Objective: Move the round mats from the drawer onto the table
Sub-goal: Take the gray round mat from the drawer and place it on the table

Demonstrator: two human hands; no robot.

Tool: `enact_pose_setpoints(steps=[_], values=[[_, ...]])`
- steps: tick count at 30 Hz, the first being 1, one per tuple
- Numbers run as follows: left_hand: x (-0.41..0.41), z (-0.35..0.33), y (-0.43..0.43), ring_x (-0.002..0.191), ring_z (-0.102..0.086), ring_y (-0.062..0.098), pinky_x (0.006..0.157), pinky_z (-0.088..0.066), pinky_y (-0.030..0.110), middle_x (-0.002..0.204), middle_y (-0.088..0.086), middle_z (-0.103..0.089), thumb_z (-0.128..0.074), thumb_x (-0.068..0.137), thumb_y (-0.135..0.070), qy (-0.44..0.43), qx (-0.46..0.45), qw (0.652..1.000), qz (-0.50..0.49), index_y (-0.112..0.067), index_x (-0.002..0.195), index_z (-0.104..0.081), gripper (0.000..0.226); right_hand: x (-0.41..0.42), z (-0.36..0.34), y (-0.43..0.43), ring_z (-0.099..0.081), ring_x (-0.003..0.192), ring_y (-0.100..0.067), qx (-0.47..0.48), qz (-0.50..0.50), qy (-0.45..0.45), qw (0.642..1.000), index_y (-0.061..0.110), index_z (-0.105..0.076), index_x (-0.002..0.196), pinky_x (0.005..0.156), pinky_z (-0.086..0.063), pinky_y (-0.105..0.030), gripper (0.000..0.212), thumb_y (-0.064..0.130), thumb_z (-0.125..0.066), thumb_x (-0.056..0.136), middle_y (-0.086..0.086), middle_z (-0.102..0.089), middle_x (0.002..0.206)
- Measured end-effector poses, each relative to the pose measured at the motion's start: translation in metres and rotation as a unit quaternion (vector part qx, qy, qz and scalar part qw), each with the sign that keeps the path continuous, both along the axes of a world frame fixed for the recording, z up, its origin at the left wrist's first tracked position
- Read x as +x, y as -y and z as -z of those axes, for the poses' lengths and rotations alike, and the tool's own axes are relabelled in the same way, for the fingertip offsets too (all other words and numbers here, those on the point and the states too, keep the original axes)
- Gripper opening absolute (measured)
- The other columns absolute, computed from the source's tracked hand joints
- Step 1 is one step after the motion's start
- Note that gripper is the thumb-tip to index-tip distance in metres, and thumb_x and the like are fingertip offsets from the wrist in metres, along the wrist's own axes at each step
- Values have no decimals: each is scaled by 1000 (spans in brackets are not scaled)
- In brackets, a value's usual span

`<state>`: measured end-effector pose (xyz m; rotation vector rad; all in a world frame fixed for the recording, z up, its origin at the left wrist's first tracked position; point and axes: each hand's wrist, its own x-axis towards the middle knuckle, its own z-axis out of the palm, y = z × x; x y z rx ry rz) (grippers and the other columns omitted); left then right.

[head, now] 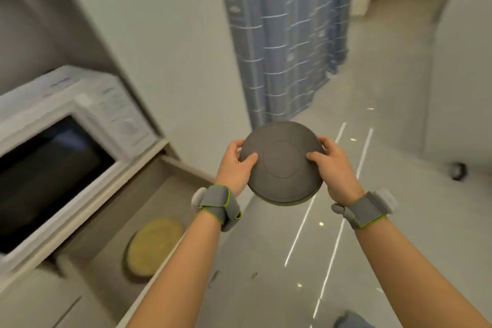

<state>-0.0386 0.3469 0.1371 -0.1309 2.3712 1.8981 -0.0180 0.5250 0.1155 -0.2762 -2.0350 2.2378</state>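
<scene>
A stack of round grey mats (pixel 282 165) hangs in the air in front of me, over the floor. My left hand (pixel 235 165) grips its left rim and my right hand (pixel 334 168) grips its right rim, thumbs on top. Down to the left the drawer (pixel 170 176) stands pulled out. Inside it lies a round yellow-green mat (pixel 154 245) on top of a darker one. No table is in view.
A white microwave (pixel 66 146) sits on the counter above the drawer at the left. A blue checked curtain (pixel 287 34) hangs ahead. Glossy light floor (pixel 292 261) spreads below and to the right. A castor wheel (pixel 458 170) shows at the right edge.
</scene>
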Motion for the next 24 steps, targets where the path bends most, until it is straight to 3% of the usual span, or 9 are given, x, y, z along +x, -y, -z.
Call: enact_pose_setpoints(steps=[3,5,11,16,20,24], values=[[-14,1,-111,88,-58,24,72,-50,36,106,11,-59,-51,89,-1,21,-12,993,118,-19,108,-44,27,22,6,-102,-57,88,-24,-17,124,8,992,11,-55,105,67,-49,-27,26,-3,-47,86,-11,-61,102],[-22,2,-151,87,-58,24,75,-50,38,104,11,-60,-51,86,-1,15,-48,986,159,-20,108,-45,30,29,13,-139,-58,90,-25,-13,155,21,988,12,-55,108,68,-50,-28,29,-4,-47,85,-13,-62,106],[-7,19,-364,65,-54,15,43,-44,14,98,8,-57,-47,86,1,27,-64,937,342,-13,124,-45,41,103,15,-307,-58,76,-20,7,320,51,946,13,-55,104,63,-47,-27,27,-3,-48,84,-13,-63,96],[39,29,-516,90,-57,25,65,-48,26,106,7,-58,-48,84,0,41,-56,878,473,-20,120,-45,41,179,22,-417,-59,81,-21,-6,447,77,891,16,-52,106,63,-49,-26,26,-1,-46,87,-11,-61,99],[85,40,-626,105,-57,28,88,-50,37,123,9,-55,-50,81,-1,44,-76,794,601,-14,134,-40,55,240,39,-482,-60,85,-24,-37,581,82,809,18,-51,108,64,-50,-28,29,0,-47,86,-14,-61,107],[114,43,-704,117,-56,30,100,-48,46,136,10,-51,-52,72,-12,21,-98,738,667,-13,135,-39,65,270,39,-527,-57,87,-23,-45,649,83,755,11,-51,118,60,-46,-24,33,0,-46,88,-9,-58,106]])
